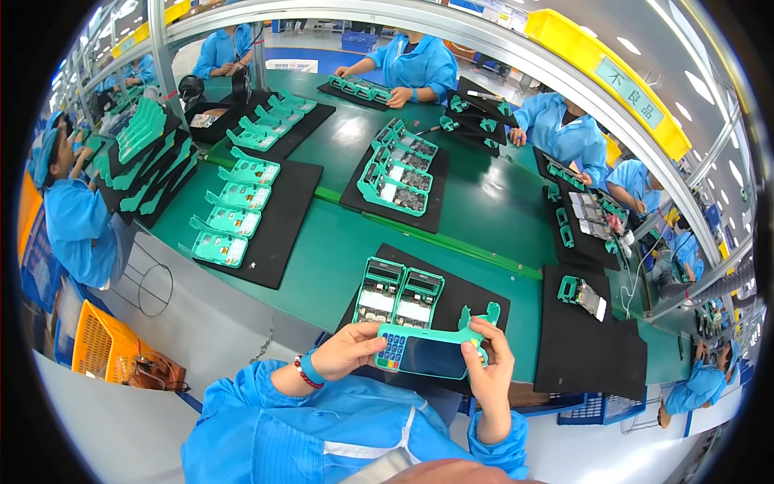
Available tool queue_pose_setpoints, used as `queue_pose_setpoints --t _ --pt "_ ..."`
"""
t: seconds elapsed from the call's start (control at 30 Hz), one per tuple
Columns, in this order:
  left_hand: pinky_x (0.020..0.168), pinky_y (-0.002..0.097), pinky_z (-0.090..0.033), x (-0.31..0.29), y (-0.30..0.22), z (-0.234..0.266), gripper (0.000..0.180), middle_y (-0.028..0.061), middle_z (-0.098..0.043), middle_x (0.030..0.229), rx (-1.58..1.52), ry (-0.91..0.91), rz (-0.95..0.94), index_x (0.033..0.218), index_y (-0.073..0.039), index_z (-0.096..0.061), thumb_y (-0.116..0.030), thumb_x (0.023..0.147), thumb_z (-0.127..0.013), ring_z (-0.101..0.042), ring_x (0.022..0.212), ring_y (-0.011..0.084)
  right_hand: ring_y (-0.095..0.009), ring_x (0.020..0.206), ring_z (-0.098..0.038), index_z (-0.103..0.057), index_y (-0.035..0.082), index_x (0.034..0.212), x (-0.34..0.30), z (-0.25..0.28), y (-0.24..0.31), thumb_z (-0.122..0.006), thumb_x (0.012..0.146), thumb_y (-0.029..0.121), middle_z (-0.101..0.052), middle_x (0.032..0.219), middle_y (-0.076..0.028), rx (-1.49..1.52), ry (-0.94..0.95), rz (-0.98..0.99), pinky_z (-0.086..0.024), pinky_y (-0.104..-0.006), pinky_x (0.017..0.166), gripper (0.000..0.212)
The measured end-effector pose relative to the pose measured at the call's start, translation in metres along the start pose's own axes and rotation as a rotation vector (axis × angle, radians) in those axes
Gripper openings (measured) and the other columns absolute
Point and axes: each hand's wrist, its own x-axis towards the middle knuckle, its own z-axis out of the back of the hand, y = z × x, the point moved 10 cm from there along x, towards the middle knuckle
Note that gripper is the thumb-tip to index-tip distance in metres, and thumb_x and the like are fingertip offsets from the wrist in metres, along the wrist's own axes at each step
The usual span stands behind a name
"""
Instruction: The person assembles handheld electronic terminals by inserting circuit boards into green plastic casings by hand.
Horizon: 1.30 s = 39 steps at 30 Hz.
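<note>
Close to my body, both my hands hold a green card payment terminal with a blue keypad and a dark screen, lying sideways with its keypad to the left. My left hand grips the keypad end between thumb and fingers. At the other end, my right hand has its thumb on the front edge and its fingers behind. A curved green part sticks up beside the right fingers; whether it belongs to the terminal I cannot tell. Just beyond stand two open green housings with boards and white parts inside, on a black mat.
Rows of green housings lie on black mats at left and centre. Stacked mats with green shells stand far left. One housing rests on a mat at right. Co-workers in blue sit around the green table.
</note>
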Motion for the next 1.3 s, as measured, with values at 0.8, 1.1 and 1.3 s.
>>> queue_pose_setpoints --t 0.8,1.1,1.3 --pt "0.102 0.0501 -0.052 0.000 0.002 0.005 0.037 0.0066 -0.062 0.129 -0.302 0.088 -0.056 0.138 -0.005 -0.052 -0.020 0.104 -0.054 -0.063 0.118 0.0224 -0.022 0.124 -0.051 -0.033 -0.013 0.145 -0.015 -0.027 -0.042 -0.087 0.078 0.025 -0.052 0.135 -0.017 0.353 0.183 -0.361 -0.042 -0.0327 0.103 0.094" --pt "0.103 0.0473 -0.052 0.000 0.013 0.004 0.041 0.0068 -0.062 0.128 -0.349 0.096 -0.061 0.140 -0.004 -0.049 -0.023 0.104 -0.054 -0.063 0.118 0.0213 -0.016 0.096 -0.061 -0.043 -0.006 0.139 -0.013 -0.022 -0.034 -0.087 0.075 0.027 -0.061 0.116 -0.011 0.424 0.030 -0.283 -0.052 -0.0262 0.078 0.085" --pt "0.102 0.0458 -0.053 -0.001 0.011 0.006 0.039 0.0069 -0.063 0.128 -0.358 0.121 -0.092 0.137 -0.004 -0.050 -0.025 0.104 -0.055 -0.063 0.118 0.0215 -0.009 0.063 -0.057 -0.042 -0.006 0.139 -0.020 -0.026 -0.038 -0.086 0.075 0.027 -0.061 0.104 -0.009 0.411 0.043 -0.387 -0.042 -0.0204 0.043 0.084"
